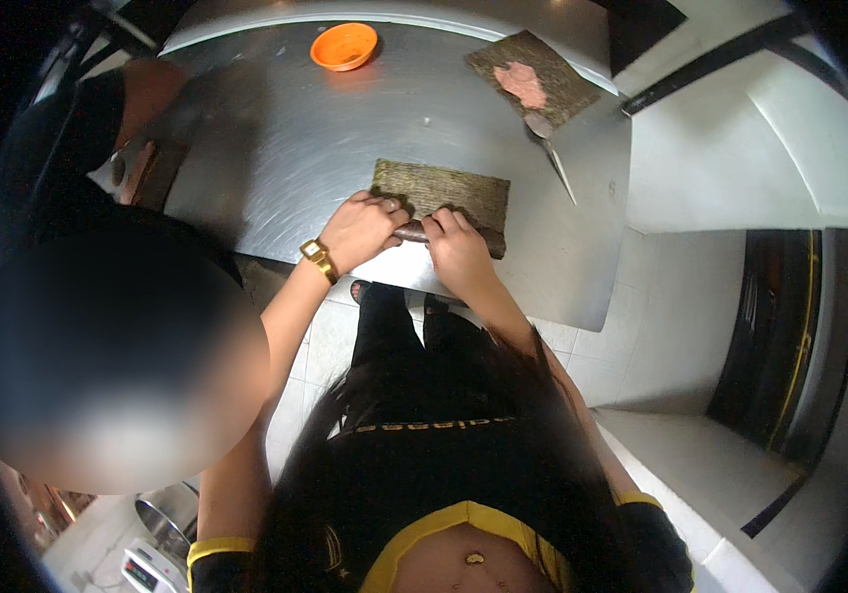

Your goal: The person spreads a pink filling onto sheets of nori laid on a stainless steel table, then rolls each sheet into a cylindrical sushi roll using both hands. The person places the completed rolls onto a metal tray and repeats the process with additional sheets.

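A nori sheet (449, 188) lies near the front edge of the steel table, its near edge curled into a dark roll (411, 233). My left hand (370, 229), with a gold watch on its wrist, has its fingers curled over the roll's left part. Beside it, my right hand (457, 247) grips the roll farther right, fingers bent over it. What lies inside the roll is hidden. A second nori sheet (577, 79) rests at the far right, bearing a pink spread (521, 85). Against its near edge leans a spoon (557, 168) with a long handle.
An orange bowl (343, 47) stands at the far side of the steel table (276, 128). Another person's dark sleeve (73, 128) and arm reach over the table's left end. At lower left are a metal bowl (167, 514) and a white scale (152, 568).
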